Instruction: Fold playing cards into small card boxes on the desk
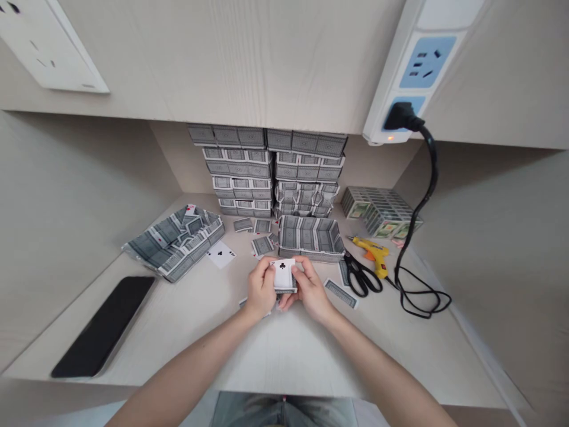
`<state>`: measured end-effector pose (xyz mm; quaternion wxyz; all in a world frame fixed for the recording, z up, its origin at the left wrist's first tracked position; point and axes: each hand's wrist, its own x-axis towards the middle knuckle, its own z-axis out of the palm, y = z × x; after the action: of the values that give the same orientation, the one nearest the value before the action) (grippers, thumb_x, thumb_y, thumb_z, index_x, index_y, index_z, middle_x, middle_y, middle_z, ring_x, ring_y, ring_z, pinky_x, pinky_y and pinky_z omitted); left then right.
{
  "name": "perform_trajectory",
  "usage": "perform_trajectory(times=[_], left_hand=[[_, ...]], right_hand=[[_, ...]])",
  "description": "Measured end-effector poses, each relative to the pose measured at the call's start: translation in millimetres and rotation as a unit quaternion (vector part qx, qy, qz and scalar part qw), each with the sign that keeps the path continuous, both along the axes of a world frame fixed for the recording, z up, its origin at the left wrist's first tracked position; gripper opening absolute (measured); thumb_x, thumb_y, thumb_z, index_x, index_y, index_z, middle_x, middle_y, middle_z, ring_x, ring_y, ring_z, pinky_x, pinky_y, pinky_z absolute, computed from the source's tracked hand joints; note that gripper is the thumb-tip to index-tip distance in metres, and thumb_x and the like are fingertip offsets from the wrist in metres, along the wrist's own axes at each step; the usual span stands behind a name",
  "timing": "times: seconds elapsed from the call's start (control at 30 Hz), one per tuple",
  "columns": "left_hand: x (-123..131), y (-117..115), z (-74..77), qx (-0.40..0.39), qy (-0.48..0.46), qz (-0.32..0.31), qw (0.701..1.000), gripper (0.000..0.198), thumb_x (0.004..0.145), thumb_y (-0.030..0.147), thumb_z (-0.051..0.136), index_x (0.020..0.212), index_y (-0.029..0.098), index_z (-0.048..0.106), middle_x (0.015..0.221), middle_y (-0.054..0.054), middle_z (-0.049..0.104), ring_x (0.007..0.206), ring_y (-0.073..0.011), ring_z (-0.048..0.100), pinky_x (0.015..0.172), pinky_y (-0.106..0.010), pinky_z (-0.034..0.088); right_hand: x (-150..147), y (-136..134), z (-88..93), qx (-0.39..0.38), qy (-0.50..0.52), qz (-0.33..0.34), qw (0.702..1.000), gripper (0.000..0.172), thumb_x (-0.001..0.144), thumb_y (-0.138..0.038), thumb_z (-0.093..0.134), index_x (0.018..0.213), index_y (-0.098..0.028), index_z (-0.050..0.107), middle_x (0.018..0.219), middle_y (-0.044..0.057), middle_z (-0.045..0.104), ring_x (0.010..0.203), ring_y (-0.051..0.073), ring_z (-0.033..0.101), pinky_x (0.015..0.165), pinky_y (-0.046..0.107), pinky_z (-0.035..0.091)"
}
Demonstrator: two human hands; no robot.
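Note:
Both of my hands are closed around a playing card (283, 276) that shows a black club; its lower edge looks folded up with a patterned back. My left hand (261, 288) grips the left side, thumb on the face. On the right side, my right hand (311, 289) pinches it between thumb and fingers. Partly hidden under the hands lie more cards on the desk. Just beyond them stands an open box made of cards (311, 237). Loose cards (262, 245) lie left of that box, and a face-up club card (221, 255) lies farther left.
Stacked card boxes (242, 172) stand at the back. A larger card tray (178, 243) holds cards at left, near a black phone-like slab (104, 326). At right are black scissors (362, 276), a yellow glue gun (373, 255), its cord (422, 293) and wrapped card packs (380, 210).

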<state>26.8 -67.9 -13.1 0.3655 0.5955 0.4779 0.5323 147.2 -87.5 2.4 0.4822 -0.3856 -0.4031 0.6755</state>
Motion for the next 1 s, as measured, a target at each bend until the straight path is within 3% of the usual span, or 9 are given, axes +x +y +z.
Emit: perform_trajectory(times=[0.43, 0.73, 1.0], left_hand=[[-2.2, -1.6, -1.8, 0.021, 0.043, -0.009, 0.999, 0.019, 0.080, 0.024, 0.036, 0.081, 0.017, 0.054, 0.065, 0.002, 0.057, 0.056, -0.0097, 0.051, 0.053, -0.020, 0.040], [-2.5, -0.8, -4.4, 0.013, 0.015, -0.020, 1.000, 0.013, 0.079, 0.022, 0.038, 0.079, 0.018, 0.050, 0.063, 0.002, 0.056, 0.052, -0.0089, 0.048, 0.050, -0.019, 0.038], [-3.3, 1.4, 1.1, 0.001, -0.021, -0.035, 0.999, 0.013, 0.077, 0.021, 0.038, 0.073, 0.017, 0.050, 0.059, 0.003, 0.052, 0.051, -0.0093, 0.046, 0.048, -0.020, 0.036]], right_hand=[[2.7, 1.4, -1.4, 0.011, -0.010, 0.010, 1.000, 0.024, 0.081, -0.041, 0.041, 0.092, -0.025, 0.028, 0.043, -0.009, 0.053, 0.031, 0.016, 0.053, 0.031, 0.026, 0.044], [2.0, 0.5, 1.2, 0.006, 0.000, 0.007, 1.000, 0.022, 0.080, -0.039, 0.042, 0.089, -0.026, 0.026, 0.041, -0.010, 0.053, 0.029, 0.017, 0.051, 0.030, 0.025, 0.042], [6.7, 2.5, 2.2, -0.037, 0.061, 0.046, 0.996, 0.023, 0.078, -0.036, 0.043, 0.096, -0.027, 0.031, 0.056, -0.007, 0.057, 0.037, 0.016, 0.056, 0.036, 0.029, 0.047]])
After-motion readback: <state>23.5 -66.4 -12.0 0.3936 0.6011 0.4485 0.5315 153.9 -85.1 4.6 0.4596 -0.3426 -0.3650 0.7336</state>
